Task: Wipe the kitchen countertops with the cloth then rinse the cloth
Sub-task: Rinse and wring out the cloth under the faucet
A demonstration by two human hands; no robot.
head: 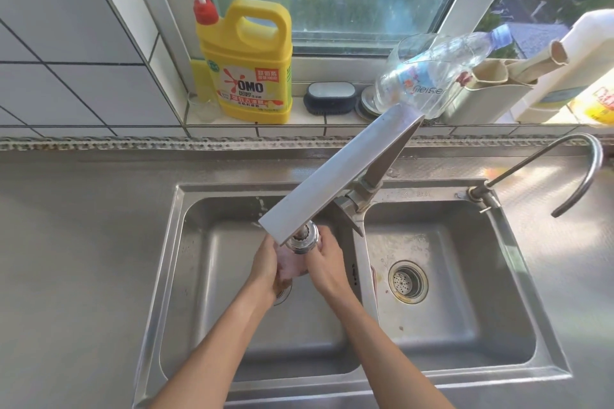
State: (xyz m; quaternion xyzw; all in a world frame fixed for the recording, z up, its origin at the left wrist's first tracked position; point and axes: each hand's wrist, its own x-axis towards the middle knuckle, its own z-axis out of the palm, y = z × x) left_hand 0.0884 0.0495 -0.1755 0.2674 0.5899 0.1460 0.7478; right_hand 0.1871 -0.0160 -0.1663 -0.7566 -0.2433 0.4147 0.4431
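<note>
Pale cloth (292, 266) held bunched between both hands: left hand (265, 262) at 9 o'clock, right hand (324, 259) at 3 o'clock, over left sink (206, 242). Tap (332, 179) hides the cloth's top; fingers partly obscured.

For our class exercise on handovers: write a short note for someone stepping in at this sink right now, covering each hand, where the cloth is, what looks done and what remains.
Left hand: holds one side of the pale cloth.
Right hand: holds the other side; both have a grip on it.
The cloth sits bunched between the hands under the faucet head, over the left basin of the double sink. Running water cannot be made out.
Done, apparently: the cloth is at the sink, so wiping seems over, though little countertop shows.
Left: finish rinsing and wring the cloth.
</note>
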